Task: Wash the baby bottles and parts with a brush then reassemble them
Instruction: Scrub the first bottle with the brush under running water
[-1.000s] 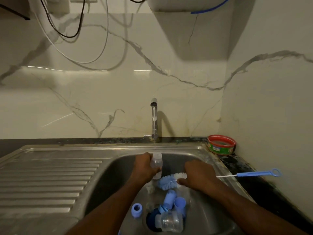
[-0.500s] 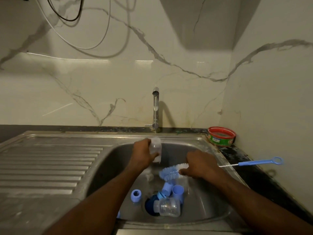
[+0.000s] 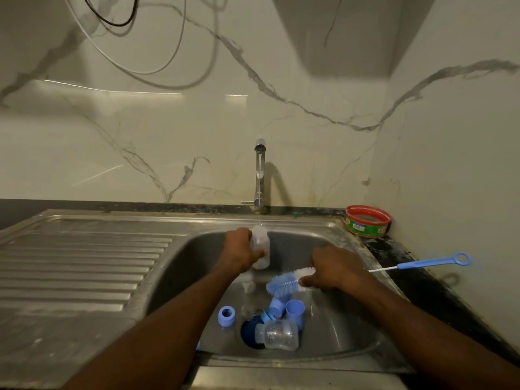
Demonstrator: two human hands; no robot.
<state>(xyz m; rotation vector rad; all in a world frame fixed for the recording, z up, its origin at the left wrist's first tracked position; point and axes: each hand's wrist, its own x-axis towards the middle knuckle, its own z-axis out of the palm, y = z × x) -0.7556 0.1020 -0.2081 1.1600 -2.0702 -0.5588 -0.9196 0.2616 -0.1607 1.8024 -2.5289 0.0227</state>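
Left hand (image 3: 244,250) grips the clear bottle (image 3: 260,250) round its body, fingers wrapped on it, mouth up, right under the tap (image 3: 259,175). A thin stream of water runs straight down into the bottle's mouth. Compared with 1 second ago, the bottle sits much the same under the stream and the hand has barely shifted on it; what moved most is the view itself, which has tipped down. So this reads as a rinse or fill in progress, not a scrub.

Right hand (image 3: 334,270) is closed round the brush (image 3: 287,282), low over the basin, with the blue and white bristles pointing left toward the bottle but well clear of its mouth. It was in much the same spot half a second ago. My read: brush waiting, bottle taking water first, then the bristles go in.

Plenty left in the sink (image 3: 351,237). 1 more clear bottle (image 3: 280,334) lies on its side over the drain, a blue ring (image 3: 226,315) sits to its left, and blue caps (image 3: 294,309) are piled just behind it. A thin brush with a blue loop handle (image 3: 434,263) rests on the counter at the right, near a red tub (image 3: 368,220) in the corner. Washing is at an early stage, I'd judge, and reassembly not yet begun.
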